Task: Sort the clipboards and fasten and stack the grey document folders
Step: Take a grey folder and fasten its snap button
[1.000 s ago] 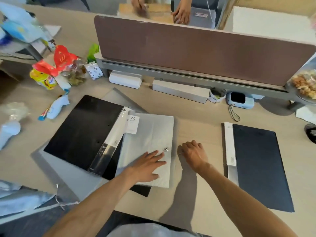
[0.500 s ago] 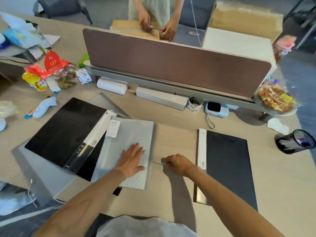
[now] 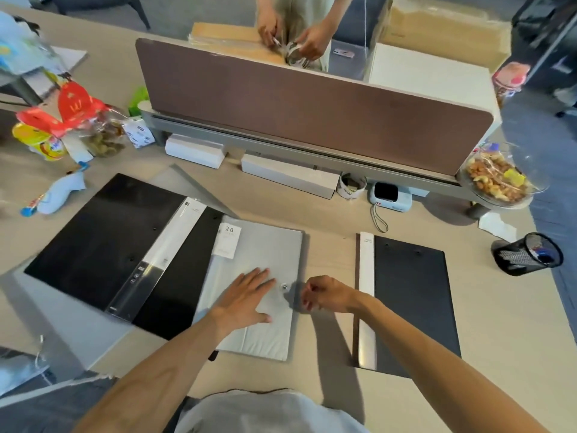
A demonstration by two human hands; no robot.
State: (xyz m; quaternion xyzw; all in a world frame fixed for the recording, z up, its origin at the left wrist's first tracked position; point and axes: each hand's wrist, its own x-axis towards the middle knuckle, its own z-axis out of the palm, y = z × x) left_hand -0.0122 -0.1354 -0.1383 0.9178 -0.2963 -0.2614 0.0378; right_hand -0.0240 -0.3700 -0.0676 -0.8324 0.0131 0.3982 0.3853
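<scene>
A grey document folder (image 3: 265, 254) lies flat in the middle of the desk, with a white label "20" at its top left and a metal snap button (image 3: 284, 287) near its right edge. My left hand (image 3: 246, 295) rests flat on it, fingers spread. My right hand (image 3: 327, 296) hovers just right of the button with its fingers curled together; I cannot make out anything in them. A black clipboard (image 3: 100, 245) with a clear strip lies to the left, partly under the folder. A second black clipboard (image 3: 412, 301) with a white strip lies to the right.
Another grey folder (image 3: 62, 317) lies under the left clipboard. A brown divider panel (image 3: 312, 110) crosses the desk, with white boxes (image 3: 287, 175) at its foot. Snack bags (image 3: 78, 126) sit far left, and a nut bowl (image 3: 499, 179) and a tipped mesh cup (image 3: 527, 254) right. A person's hands (image 3: 290, 35) work beyond the divider.
My head has lifted, so more of the desk and the far side shows. My left hand stays flat on the folder. My right hand has drawn slightly away from the button.
</scene>
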